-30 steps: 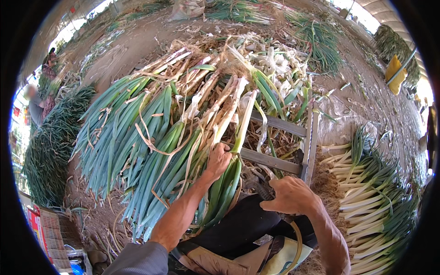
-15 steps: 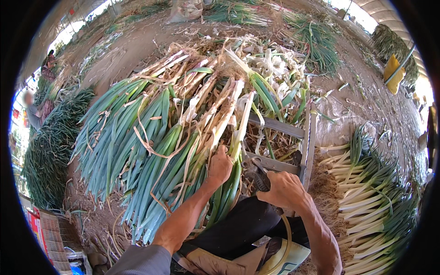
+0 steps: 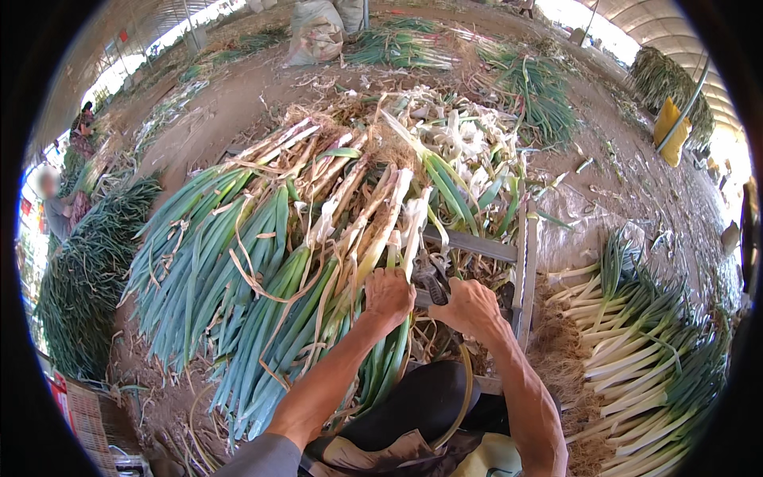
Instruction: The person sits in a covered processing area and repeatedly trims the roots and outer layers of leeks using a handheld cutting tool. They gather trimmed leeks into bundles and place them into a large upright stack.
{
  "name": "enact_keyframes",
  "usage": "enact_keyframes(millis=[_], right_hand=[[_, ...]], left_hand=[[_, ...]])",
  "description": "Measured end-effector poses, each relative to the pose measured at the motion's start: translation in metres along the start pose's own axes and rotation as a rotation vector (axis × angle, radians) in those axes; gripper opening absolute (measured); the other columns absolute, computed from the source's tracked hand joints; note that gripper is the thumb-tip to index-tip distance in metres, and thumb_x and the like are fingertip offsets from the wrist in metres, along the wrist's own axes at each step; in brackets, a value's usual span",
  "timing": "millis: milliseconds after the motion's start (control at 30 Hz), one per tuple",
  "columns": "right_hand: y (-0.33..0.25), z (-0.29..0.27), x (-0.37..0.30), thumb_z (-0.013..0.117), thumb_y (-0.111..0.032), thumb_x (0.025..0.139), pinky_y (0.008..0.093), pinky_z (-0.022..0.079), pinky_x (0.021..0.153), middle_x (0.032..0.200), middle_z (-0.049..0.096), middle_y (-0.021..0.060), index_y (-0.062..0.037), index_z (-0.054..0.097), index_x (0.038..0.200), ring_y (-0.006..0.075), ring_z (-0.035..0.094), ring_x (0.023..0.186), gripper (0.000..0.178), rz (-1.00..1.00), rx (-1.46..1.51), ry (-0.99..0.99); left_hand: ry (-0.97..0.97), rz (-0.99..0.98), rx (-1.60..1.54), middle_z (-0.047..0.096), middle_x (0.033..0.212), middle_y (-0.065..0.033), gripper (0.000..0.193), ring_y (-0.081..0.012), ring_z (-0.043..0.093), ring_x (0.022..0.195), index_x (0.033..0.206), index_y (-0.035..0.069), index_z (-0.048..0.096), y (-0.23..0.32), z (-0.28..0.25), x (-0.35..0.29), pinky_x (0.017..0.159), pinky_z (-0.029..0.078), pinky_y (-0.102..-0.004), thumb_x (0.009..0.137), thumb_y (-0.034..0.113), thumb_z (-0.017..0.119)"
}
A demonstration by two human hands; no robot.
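A heap of long green onions lies before me, with blue-green leaves toward me and pale, dirty roots pointing away. My left hand is closed around a green onion at the near right edge of this heap. Just right of it, my right hand grips a dark air blow gun, its nozzle pointing toward the held stalk. A yellowish hose runs down from the gun across my lap. My fingers partly hide the gun's handle.
Peeled green onions lie in a row at right, roots inward. A metal frame stands beside the heap, with whitish peelings behind. Further bundles rise at left, where a person is. Sacks stand far back.
My right hand has moved left with the air blow gun, closer to my left hand. My left hand has turned knuckles-up on the stalk. The whole view has shifted slightly.
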State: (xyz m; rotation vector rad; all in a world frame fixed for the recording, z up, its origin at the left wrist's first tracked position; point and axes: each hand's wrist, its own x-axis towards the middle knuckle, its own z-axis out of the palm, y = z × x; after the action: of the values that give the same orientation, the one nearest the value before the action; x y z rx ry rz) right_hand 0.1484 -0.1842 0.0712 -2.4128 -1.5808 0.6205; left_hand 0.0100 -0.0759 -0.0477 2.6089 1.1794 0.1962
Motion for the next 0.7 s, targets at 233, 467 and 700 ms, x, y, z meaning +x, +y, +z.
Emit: enact_keyframes(millis=[233,467,700], right_hand=[[-0.003,-0.002,0.031,0.074,-0.046,0.072,0.0474,0.056,0.072,0.077,0.068,0.0283,0.0111,0.070,0.081,0.0422,0.070,0.077,0.058,0.018,0.068,0.137],[-0.008,-0.025,-0.004,0.072,-0.041,0.074,0.0468,0.053,0.064,0.069,0.066,0.0232,0.0079,0.068,0.084,0.0357,0.067,0.064,0.050,0.009,0.137,-0.017],[-0.003,-0.042,-0.087,0.076,-0.040,0.075,0.0450,0.053,0.071,0.076,0.068,0.0199,0.0020,0.062,0.094,0.0371,0.069,0.074,0.048,-0.016,0.198,0.066]], left_hand=[[-0.184,-0.173,-0.158,0.069,0.102,-0.0262,0.045,-0.0371,0.068,0.098,0.110,-0.003,0.061,0.008,-0.002,0.038,0.087,0.054,-0.0494,0.088,0.035,0.070],[0.045,-0.138,-0.311,0.070,0.095,-0.0258,0.040,-0.0418,0.068,0.087,0.103,-0.004,0.061,-0.027,-0.002,0.044,0.082,0.054,-0.0487,0.081,0.030,0.067],[-0.231,-0.171,-0.814,0.060,0.082,-0.0129,0.057,-0.0132,0.056,0.057,0.125,-0.011,0.050,-0.005,-0.041,0.024,0.042,0.047,-0.0230,0.086,0.027,0.068]])
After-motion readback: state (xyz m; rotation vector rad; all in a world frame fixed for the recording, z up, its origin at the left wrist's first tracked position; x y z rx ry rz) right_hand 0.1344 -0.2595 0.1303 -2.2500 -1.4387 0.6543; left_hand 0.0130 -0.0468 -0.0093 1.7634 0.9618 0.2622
